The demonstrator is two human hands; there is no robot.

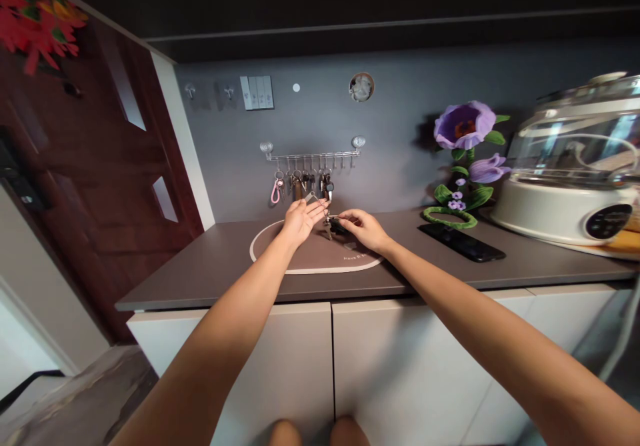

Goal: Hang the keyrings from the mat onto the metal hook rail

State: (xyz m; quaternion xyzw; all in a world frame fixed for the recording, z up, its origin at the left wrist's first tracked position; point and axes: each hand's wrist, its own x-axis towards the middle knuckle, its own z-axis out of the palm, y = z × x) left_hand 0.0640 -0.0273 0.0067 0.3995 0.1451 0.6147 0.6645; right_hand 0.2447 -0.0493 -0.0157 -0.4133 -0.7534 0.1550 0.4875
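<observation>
My left hand (299,223) is palm up over the mat, its fingers reaching right and holding a bunch of keys (328,227) at the fingertips. Some keys dangle below them, and a small metal piece (311,197) shows above the fingers. From the right, my right hand (365,229) pinches one key (334,217) of the bunch between thumb and fingers. Behind the hands, a clear hook rail (314,157) on the wall carries several key sets, among them one with a pink loop (275,191). My hands partly cover the lower ends of the hanging keys.
Under the hands a brown oval mat (305,259) with a pale rim lies on the dark countertop (200,266). To the right are a black phone (463,241), a purple flower ornament (465,126) and a white appliance (550,206) with a clear top. A dark cabinet hangs overhead.
</observation>
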